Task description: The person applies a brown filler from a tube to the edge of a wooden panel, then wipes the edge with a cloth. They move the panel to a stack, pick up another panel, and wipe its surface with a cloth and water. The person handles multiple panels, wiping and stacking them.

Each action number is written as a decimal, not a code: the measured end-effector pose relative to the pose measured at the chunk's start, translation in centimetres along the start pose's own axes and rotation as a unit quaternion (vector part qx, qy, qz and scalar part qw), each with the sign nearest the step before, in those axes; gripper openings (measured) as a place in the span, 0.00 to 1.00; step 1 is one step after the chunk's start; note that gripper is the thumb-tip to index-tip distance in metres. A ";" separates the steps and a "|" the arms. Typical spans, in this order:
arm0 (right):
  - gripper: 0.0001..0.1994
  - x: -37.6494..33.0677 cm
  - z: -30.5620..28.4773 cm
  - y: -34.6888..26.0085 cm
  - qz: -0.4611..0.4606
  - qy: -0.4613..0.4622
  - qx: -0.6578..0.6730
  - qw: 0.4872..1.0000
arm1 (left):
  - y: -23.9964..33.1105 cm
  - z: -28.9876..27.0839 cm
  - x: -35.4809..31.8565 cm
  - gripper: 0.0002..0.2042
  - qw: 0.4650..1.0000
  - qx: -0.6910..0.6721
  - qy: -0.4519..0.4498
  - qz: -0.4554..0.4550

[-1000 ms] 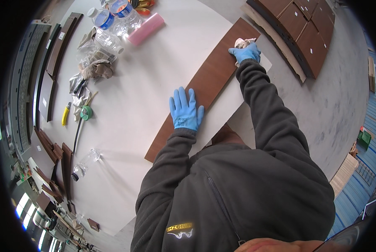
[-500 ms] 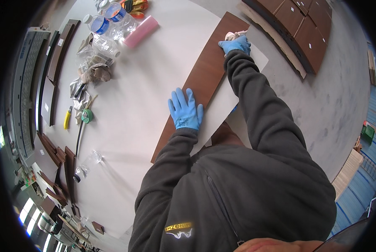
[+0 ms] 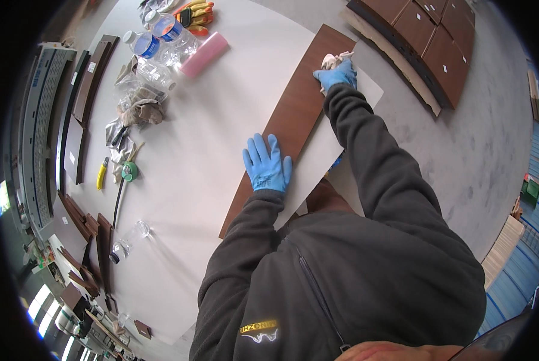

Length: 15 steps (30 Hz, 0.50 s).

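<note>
A long brown wood panel [image 3: 301, 103] lies slantwise across the white table [image 3: 188, 150], close to its right edge. My left hand [image 3: 266, 166], in a blue rubber glove, rests flat on the panel's lower half with the fingers spread. Toward the panel's far end, my right hand [image 3: 339, 76], gloved alike, is closed on a crumpled whitish rag [image 3: 335, 59]. That rag sits at the panel's right edge, and the fingers partly hide it.
Plastic bottles [image 3: 155, 45], a pink roll [image 3: 204, 54] and orange-yellow gloves [image 3: 198, 15] stand at the far left. A yellow utility knife [image 3: 102, 173] and green tape [image 3: 129, 171] lie left. Brown panels [image 3: 441, 69] are stacked beyond the table at right.
The whole view has shifted slightly. My right hand with the rag has moved a little back along the panel's right edge; my left hand stays flat on the panel.
</note>
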State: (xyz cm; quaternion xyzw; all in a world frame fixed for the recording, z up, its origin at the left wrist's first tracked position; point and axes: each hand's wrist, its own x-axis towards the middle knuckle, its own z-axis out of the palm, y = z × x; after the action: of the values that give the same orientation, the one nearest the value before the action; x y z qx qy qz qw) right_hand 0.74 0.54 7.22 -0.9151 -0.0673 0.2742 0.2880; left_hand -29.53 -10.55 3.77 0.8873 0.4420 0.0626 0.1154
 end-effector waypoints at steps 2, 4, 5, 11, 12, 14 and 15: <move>0.31 0.3 0.4 0.4 -0.040 0.008 -0.063 0.997 | 0.0 0.0 -0.1 0.36 1.000 -0.002 -0.005 0.000; 0.29 0.4 0.5 0.4 -0.018 0.020 -0.055 0.998 | 0.0 0.0 -0.1 0.35 1.000 -0.003 -0.009 -0.005; 0.29 0.5 0.4 0.3 -0.015 0.031 -0.077 0.996 | 0.1 0.0 -0.1 0.35 1.000 -0.004 -0.013 -0.009; 0.33 -0.7 -0.3 -0.8 -0.015 -0.043 -0.064 0.997 | 0.1 -0.3 0.1 0.35 1.000 -0.007 -0.012 -0.006; 0.34 -0.8 -0.3 -0.8 -0.033 -0.032 -0.068 0.997 | 0.1 -0.3 0.1 0.35 1.000 -0.011 -0.005 -0.005; 0.36 -0.6 0.2 -0.7 -0.017 0.046 -0.118 0.992 | 0.0 -0.3 0.1 0.35 1.000 -0.019 -0.013 -0.008; 0.36 -0.2 0.3 -0.5 -0.005 0.017 -0.024 1.000 | 0.0 -0.3 0.1 0.35 1.000 -0.019 -0.009 -0.007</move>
State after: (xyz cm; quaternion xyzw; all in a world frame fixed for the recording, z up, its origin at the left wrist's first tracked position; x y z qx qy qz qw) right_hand 0.40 1.09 7.39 -0.9258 -0.0734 0.2552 0.2689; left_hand -29.56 -10.43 4.09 0.8823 0.4460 0.0622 0.1369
